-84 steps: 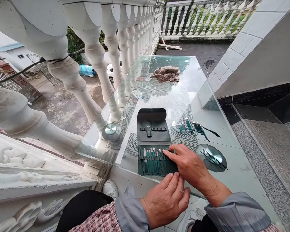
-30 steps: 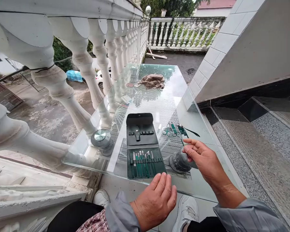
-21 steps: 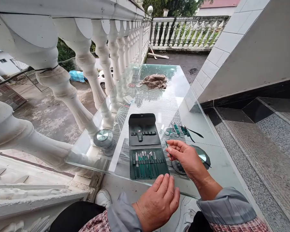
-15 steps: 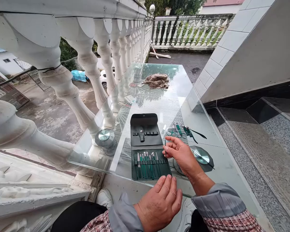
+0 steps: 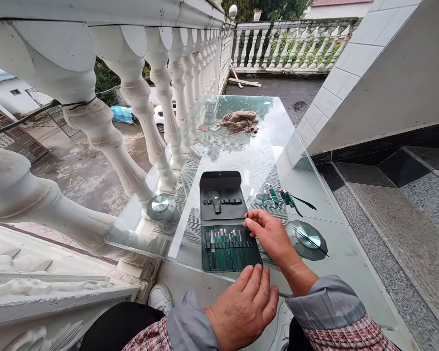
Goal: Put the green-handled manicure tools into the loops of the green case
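An unfolded dark green case lies on the glass table, with several slim metal tools held upright by the loops of its lower half. My right hand pinches a thin dark tool, mostly hidden by the fingers, over the case's right edge. At the case's lower right corner, my left hand rests with its fingers stretched and close together, holding nothing. To the right of the case lie green-handled scissors, nail clippers and a black-handled nipper.
Two thin dark sticks lie on the glass table right of my right hand. A crumpled brown cloth sits at the far end. White balusters line the left side; stone steps are on the right.
My right hand has moved slightly left, closer to the loops at the case's right edge, still pinching the thin tool. My left hand has barely moved. The view has shifted slightly.
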### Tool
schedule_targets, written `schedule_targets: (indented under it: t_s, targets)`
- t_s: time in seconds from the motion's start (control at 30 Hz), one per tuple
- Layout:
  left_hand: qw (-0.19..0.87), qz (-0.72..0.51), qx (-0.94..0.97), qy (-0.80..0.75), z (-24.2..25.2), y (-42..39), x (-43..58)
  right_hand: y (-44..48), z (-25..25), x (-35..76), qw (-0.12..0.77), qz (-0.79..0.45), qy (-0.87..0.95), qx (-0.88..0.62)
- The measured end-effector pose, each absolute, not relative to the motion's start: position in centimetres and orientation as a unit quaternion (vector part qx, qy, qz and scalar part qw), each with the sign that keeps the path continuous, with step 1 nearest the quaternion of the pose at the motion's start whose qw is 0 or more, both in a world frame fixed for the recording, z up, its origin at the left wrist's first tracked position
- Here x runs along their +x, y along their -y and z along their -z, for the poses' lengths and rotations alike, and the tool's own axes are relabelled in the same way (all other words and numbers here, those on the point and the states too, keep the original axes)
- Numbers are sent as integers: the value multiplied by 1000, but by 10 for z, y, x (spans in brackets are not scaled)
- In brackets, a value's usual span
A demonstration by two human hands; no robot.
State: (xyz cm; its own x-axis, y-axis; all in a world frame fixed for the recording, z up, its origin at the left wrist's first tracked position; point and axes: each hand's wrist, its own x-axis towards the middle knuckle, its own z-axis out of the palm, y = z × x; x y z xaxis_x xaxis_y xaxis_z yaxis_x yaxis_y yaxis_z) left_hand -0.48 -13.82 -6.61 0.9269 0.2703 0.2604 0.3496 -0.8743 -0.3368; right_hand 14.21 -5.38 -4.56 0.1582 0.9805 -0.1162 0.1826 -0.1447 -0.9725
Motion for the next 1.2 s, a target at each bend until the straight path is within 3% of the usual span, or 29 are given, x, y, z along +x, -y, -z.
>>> schedule_targets:
  t_s: [0.57, 1.2]
  targets:
    - [176, 111, -965, 162, 61, 137, -8, 52, 51, 142, 406, -391, 518, -644]
    - [175, 109, -942, 264, 65, 119, -16, 48, 53, 144, 360, -342, 574, -651]
